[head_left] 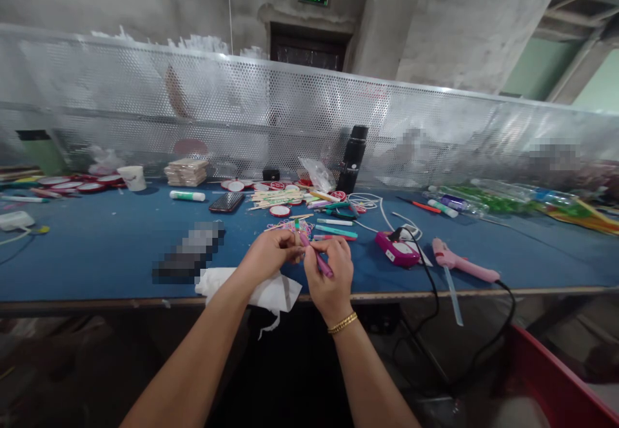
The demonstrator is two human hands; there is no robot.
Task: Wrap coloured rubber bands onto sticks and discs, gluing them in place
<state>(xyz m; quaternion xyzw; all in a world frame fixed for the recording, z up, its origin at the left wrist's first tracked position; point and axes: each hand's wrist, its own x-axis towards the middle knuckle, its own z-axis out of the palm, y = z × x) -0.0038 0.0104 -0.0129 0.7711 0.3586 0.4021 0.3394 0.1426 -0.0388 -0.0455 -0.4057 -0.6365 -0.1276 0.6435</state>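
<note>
My left hand (pixel 271 252) and my right hand (pixel 329 274) meet above the front edge of the blue table (pixel 111 247). Together they pinch a thin pink stick (pixel 319 260). The right hand's fingers wrap its lower end, and the left hand's fingertips close on its upper end near a small green piece (pixel 296 224). A gold bracelet (pixel 342 323) circles my right wrist. Just beyond the hands lie a heap of coloured rubber bands (pixel 290 227) and a few teal and pink sticks (pixel 336 231).
A white cloth (pixel 264 291) lies under my left forearm. A pink glue gun (pixel 461 263) with a black cable and a magenta device (pixel 396 249) sit to the right. A phone (pixel 226 202), black bottle (pixel 352 159), wooden sticks and red-white discs (pixel 279 211) lie further back. A perforated metal screen backs the table.
</note>
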